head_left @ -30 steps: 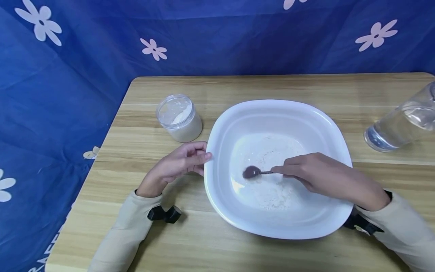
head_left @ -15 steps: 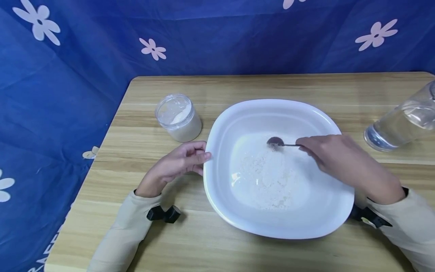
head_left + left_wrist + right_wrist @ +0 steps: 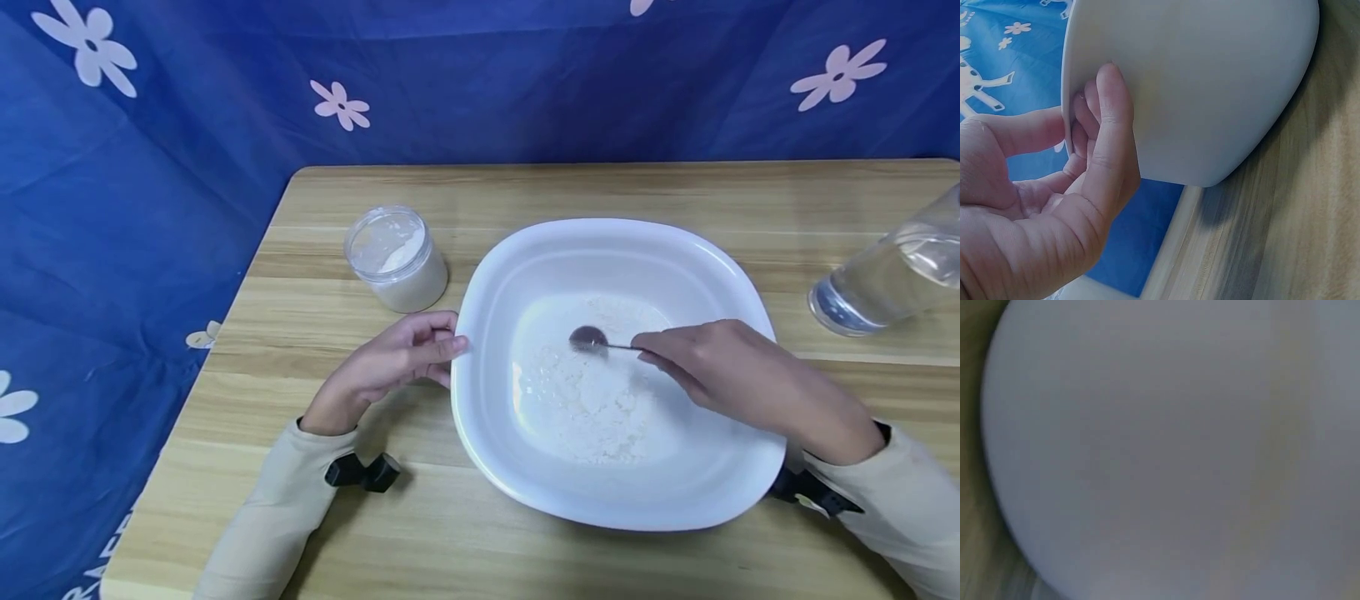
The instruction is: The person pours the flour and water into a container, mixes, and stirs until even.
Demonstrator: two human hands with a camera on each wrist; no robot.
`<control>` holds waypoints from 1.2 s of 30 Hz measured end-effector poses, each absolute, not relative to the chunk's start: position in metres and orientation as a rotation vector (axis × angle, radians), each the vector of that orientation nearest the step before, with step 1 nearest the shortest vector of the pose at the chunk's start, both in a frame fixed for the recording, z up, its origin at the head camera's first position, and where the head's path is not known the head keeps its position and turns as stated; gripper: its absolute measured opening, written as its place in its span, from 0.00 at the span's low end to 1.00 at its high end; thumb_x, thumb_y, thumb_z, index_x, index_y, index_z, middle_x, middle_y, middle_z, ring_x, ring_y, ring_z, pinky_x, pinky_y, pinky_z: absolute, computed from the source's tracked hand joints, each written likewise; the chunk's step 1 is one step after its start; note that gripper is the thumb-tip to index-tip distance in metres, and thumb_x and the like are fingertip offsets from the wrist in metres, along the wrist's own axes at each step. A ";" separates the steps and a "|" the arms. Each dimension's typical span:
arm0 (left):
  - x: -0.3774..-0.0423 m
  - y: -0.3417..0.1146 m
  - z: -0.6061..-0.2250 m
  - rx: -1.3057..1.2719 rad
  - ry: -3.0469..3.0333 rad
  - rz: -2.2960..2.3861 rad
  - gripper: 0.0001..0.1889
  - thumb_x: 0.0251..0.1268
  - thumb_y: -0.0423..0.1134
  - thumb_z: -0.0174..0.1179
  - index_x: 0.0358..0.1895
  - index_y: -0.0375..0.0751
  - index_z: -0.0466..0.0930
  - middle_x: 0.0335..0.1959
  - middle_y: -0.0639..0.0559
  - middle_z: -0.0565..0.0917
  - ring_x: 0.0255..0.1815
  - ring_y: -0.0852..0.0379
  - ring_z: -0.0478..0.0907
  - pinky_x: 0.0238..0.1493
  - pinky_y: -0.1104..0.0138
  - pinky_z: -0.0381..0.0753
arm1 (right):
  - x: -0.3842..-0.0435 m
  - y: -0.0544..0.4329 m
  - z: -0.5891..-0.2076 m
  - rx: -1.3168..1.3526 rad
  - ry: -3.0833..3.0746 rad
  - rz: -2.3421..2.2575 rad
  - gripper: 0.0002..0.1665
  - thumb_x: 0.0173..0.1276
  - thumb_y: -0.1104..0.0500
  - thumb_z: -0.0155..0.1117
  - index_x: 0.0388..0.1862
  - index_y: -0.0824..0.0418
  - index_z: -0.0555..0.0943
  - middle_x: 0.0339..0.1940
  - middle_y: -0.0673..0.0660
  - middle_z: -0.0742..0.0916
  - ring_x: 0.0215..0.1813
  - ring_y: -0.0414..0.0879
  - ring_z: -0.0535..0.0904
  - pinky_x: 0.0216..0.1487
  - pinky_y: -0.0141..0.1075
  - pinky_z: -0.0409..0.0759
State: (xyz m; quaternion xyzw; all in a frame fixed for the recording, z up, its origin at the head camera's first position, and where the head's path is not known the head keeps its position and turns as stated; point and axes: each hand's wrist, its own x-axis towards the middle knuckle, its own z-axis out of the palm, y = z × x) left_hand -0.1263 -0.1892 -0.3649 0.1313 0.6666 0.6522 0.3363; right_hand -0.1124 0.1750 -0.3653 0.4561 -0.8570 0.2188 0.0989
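Note:
A white basin point(image 3: 489, 392) stands on the table, with whitish, partly wet-looking powder point(image 3: 611, 421) scattered over its floor. My left hand point(image 3: 390, 362) pinches the basin's left rim; in the left wrist view its thumb lies on one side and the curled fingers point(image 3: 1116, 112) against the outer wall. Reaching over the right side, my right hand point(image 3: 731, 379) holds a small dark spoon point(image 3: 588, 337) by its handle, the bowl low over the powder. Only the blurred outside of the basin point(image 3: 1147, 450) fills most of the right wrist view; the hand is hidden there.
Left of the basin, behind my left hand, stands an open clear jar point(image 3: 408, 275) partly filled with white powder. A clear vessel of water point(image 3: 862, 292) is at the right. A blue flowered cloth point(image 3: 525, 100) hangs behind the wooden table point(image 3: 360, 542).
The spoon in my right hand moved from the basin's middle toward its back right, then a little forward and left. My left hand kept its grip on the rim.

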 end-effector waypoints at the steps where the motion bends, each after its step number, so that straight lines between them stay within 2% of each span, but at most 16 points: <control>1: -0.126 -0.190 -0.365 0.344 1.737 1.701 0.04 0.69 0.28 0.48 0.40 0.36 0.73 0.34 0.50 0.84 0.32 0.55 0.83 0.36 0.60 0.87 | -0.111 0.175 -0.364 1.377 -2.540 0.674 0.21 0.78 0.49 0.45 0.45 0.59 0.83 0.35 0.48 0.88 0.32 0.38 0.83 0.27 0.33 0.82; 5: -0.126 -0.191 -0.366 0.351 1.730 1.703 0.04 0.69 0.28 0.48 0.40 0.36 0.73 0.34 0.49 0.84 0.33 0.55 0.83 0.36 0.59 0.87 | -0.110 0.177 -0.360 1.370 -2.526 0.689 0.21 0.78 0.49 0.45 0.45 0.59 0.83 0.35 0.48 0.88 0.32 0.36 0.82 0.27 0.32 0.82; 8: -0.126 -0.191 -0.368 0.362 1.731 1.705 0.04 0.70 0.29 0.48 0.40 0.35 0.73 0.33 0.49 0.84 0.33 0.55 0.83 0.36 0.59 0.87 | -0.112 0.179 -0.360 1.292 -2.518 0.624 0.31 0.79 0.43 0.33 0.42 0.60 0.83 0.31 0.48 0.87 0.28 0.36 0.81 0.24 0.33 0.81; 11: -0.125 -0.190 -0.369 0.369 1.739 1.705 0.03 0.70 0.29 0.49 0.40 0.35 0.73 0.33 0.50 0.83 0.33 0.55 0.83 0.36 0.60 0.87 | -0.110 0.182 -0.360 1.321 -2.526 0.620 0.33 0.78 0.43 0.31 0.41 0.58 0.82 0.30 0.47 0.87 0.28 0.33 0.78 0.23 0.30 0.78; 12: -0.125 -0.190 -0.369 0.367 1.742 1.705 0.03 0.70 0.29 0.49 0.40 0.35 0.73 0.33 0.50 0.83 0.33 0.55 0.83 0.36 0.60 0.87 | -0.110 0.183 -0.359 1.349 -2.531 0.648 0.29 0.79 0.44 0.35 0.42 0.58 0.83 0.31 0.46 0.87 0.28 0.32 0.77 0.23 0.28 0.77; 15: -0.124 -0.189 -0.369 0.365 1.745 1.709 0.04 0.69 0.29 0.48 0.39 0.35 0.73 0.33 0.50 0.83 0.32 0.55 0.83 0.36 0.59 0.87 | -0.108 0.187 -0.357 1.361 -2.527 0.675 0.29 0.78 0.43 0.37 0.42 0.57 0.83 0.31 0.44 0.87 0.26 0.29 0.73 0.22 0.25 0.74; 20: -0.122 -0.187 -0.370 0.365 1.742 1.712 0.04 0.70 0.29 0.48 0.39 0.35 0.72 0.32 0.49 0.83 0.33 0.54 0.83 0.37 0.58 0.87 | -0.108 0.191 -0.357 1.258 -2.530 0.582 0.30 0.78 0.42 0.35 0.37 0.56 0.82 0.23 0.41 0.80 0.21 0.30 0.67 0.17 0.29 0.70; 24: -0.122 -0.187 -0.371 0.361 1.754 1.707 0.03 0.69 0.29 0.49 0.38 0.35 0.72 0.32 0.49 0.83 0.33 0.54 0.83 0.37 0.57 0.87 | -0.105 0.193 -0.356 1.382 -2.541 0.665 0.14 0.76 0.51 0.50 0.37 0.53 0.82 0.24 0.37 0.80 0.23 0.26 0.66 0.20 0.22 0.68; 27: -0.122 -0.187 -0.371 0.359 1.757 1.708 0.02 0.69 0.29 0.49 0.38 0.35 0.72 0.32 0.49 0.83 0.33 0.54 0.83 0.37 0.56 0.87 | -0.104 0.194 -0.354 1.383 -2.538 0.695 0.09 0.73 0.56 0.56 0.38 0.54 0.83 0.27 0.38 0.83 0.23 0.24 0.66 0.20 0.20 0.68; 32: -0.122 -0.187 -0.371 0.358 1.759 1.703 0.03 0.69 0.29 0.49 0.38 0.36 0.72 0.32 0.49 0.83 0.33 0.54 0.83 0.37 0.56 0.87 | -0.102 0.196 -0.353 1.299 -2.556 0.578 0.14 0.75 0.52 0.49 0.34 0.53 0.81 0.22 0.37 0.78 0.20 0.26 0.63 0.16 0.24 0.66; 36: -0.122 -0.187 -0.371 0.359 1.757 1.703 0.03 0.69 0.29 0.49 0.37 0.36 0.72 0.32 0.49 0.83 0.32 0.54 0.82 0.37 0.57 0.87 | -0.097 0.196 -0.350 1.450 -2.566 0.692 0.07 0.73 0.56 0.55 0.36 0.50 0.81 0.23 0.35 0.77 0.22 0.23 0.64 0.20 0.19 0.66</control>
